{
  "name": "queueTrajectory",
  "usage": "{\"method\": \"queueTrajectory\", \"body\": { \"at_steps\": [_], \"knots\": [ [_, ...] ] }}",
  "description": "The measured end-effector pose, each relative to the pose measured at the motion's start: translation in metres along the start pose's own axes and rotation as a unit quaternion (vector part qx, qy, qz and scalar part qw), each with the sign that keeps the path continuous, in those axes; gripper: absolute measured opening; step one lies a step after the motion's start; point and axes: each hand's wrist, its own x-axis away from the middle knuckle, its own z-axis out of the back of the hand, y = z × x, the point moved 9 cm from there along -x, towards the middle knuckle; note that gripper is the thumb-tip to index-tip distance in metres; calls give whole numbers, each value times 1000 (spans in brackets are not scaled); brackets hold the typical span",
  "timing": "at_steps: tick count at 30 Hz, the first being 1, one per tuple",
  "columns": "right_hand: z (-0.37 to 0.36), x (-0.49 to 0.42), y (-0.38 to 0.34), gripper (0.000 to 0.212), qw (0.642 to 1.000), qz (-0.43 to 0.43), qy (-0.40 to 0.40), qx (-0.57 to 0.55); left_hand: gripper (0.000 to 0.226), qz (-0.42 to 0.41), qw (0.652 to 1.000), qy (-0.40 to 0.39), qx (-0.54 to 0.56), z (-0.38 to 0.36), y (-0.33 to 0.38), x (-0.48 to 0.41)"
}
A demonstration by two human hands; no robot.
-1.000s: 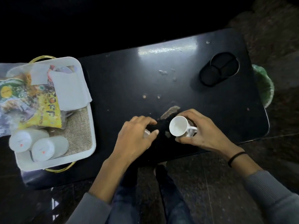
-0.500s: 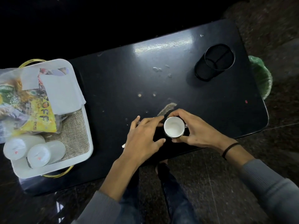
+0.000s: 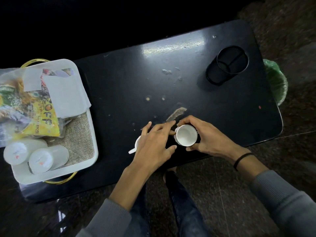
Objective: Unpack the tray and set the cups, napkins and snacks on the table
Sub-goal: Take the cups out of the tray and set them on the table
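Observation:
A white cup [image 3: 186,138] stands upright on the black table [image 3: 126,79] near its front edge, and my right hand [image 3: 211,140] is wrapped around it. Just left of it, my left hand [image 3: 153,143] lies with fingers spread over a second white cup [image 3: 136,144]; only that cup's rim and handle show. My left index finger reaches to the first cup. At the table's left end sits the white tray [image 3: 94,144], which holds white napkins [image 3: 66,98], a yellow snack packet [image 3: 35,117] and two white lidded tubs [image 3: 41,159] lying on their sides.
A black mesh holder [image 3: 227,65] stands at the table's far right. A green bag [image 3: 277,82] hangs past the right edge. Crumbs and a scuffed patch [image 3: 177,112] mark the table's middle. My legs are below the front edge.
My right hand has turned the cup from tilted to upright on the table. My left hand's fingers have spread out, and the second cup's handle now shows beside it.

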Motion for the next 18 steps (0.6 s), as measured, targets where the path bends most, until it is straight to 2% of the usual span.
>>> {"method": "queueTrajectory", "body": {
  "at_steps": [7, 12, 18],
  "knots": [
    [4, 5, -16, 94, 998, -5, -39, 53, 75, 0, 1000, 26, 12, 9, 3, 2],
    [19, -1, -67, 75, 996, 52, -32, 72, 70, 10, 996, 79, 38, 40, 1, 15],
    [9, -28, -145, 56, 989, 103, -25, 106, 60, 66, 984, 152, 68, 89, -38, 48]
  ]
}}
